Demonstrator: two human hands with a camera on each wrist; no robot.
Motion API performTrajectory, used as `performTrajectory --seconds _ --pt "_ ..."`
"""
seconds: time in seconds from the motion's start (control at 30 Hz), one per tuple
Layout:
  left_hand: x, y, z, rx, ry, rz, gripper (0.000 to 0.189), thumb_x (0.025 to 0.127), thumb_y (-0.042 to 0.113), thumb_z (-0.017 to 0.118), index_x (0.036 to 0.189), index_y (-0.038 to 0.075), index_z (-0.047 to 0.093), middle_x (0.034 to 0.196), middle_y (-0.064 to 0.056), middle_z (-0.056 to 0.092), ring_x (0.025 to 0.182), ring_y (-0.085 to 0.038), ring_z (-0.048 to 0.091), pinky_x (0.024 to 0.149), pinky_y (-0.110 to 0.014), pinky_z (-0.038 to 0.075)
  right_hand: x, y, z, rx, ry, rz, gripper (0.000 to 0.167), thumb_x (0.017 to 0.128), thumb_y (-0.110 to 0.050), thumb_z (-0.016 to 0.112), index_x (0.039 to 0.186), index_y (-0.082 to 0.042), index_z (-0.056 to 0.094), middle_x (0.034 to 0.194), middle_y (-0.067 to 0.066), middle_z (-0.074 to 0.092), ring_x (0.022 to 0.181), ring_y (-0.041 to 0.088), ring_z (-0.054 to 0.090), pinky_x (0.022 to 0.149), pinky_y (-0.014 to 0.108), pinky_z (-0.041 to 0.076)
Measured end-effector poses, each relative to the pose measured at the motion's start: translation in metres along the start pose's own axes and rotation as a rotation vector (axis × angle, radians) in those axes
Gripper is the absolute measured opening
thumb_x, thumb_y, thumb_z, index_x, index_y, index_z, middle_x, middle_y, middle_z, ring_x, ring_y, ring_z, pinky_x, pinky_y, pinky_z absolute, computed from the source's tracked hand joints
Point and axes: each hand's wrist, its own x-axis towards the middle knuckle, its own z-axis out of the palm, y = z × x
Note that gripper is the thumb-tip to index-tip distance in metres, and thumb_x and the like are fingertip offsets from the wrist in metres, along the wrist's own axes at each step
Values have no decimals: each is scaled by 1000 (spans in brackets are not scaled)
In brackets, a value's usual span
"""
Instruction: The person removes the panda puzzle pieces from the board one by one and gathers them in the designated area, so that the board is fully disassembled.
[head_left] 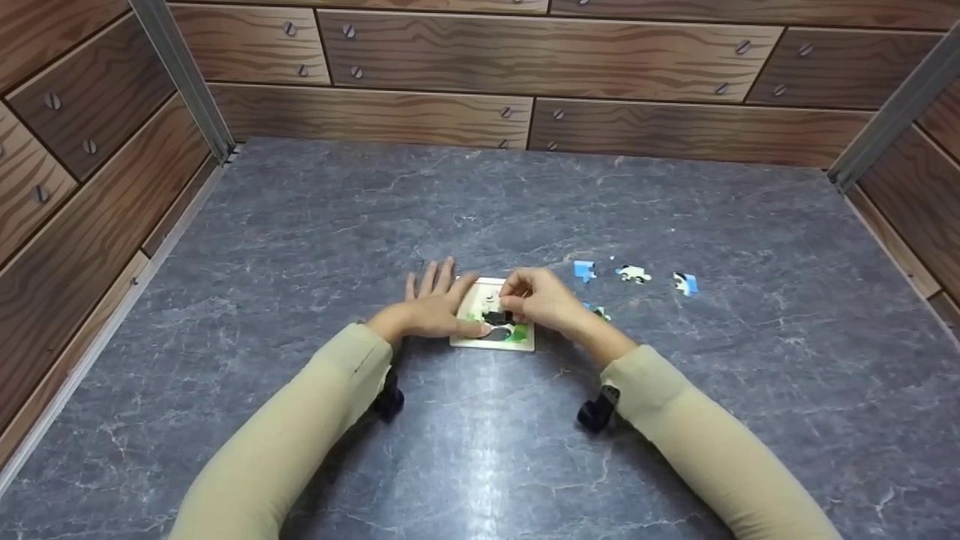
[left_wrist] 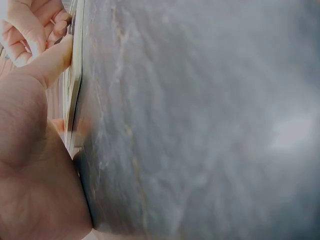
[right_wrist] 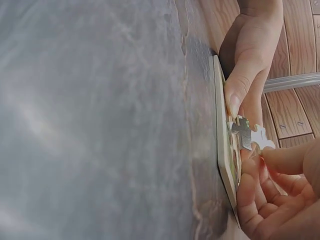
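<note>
A small jigsaw puzzle tray (head_left: 472, 344) with a pale rim and green picture parts lies flat on the table. My left hand (head_left: 435, 309) is at its left side, fingers spread, with the thumb (right_wrist: 235, 102) pressing on the tray's face. Over the tray's right part, my right hand (head_left: 546, 300) pinches a puzzle piece (right_wrist: 260, 138) between thumb and fingers. That piece is white and dark grey with rounded knobs, and stands tilted up from the tray in the right wrist view. From the left wrist, the tray shows only edge-on and the piece is mostly hidden.
To the right of the tray lie loose puzzle pieces: a blue one (head_left: 584, 271), a white and black one (head_left: 634, 274), and a blue and white one (head_left: 685, 283). A greenish piece (head_left: 598, 312) is partly hidden behind the right hand. Wood-patterned walls (head_left: 547, 56) enclose the grey table.
</note>
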Motion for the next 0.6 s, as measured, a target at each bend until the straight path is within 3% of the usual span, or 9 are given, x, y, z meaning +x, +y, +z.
performTrajectory --seconds 0.27,0.6 --pt "0 -1 0 -5 -4 4 94 79 70 50 151 27 6 151 -15 -21 136 -34 -22 103 -56 -17 -5 -1 -4 40 -11 -18 6 85 2 62 83 -3 59 75 7 57 57 15 55 51 24 47" --pt "0 0 -1 -15 -9 -8 94 79 69 51 150 28 6 152 -14 -19 136 -32 -22 103 -55 -16 -19 3 -23 53 -7 28 5 85 -2 63 90 0 60 78 7 58 61 16 55 56 27 49"
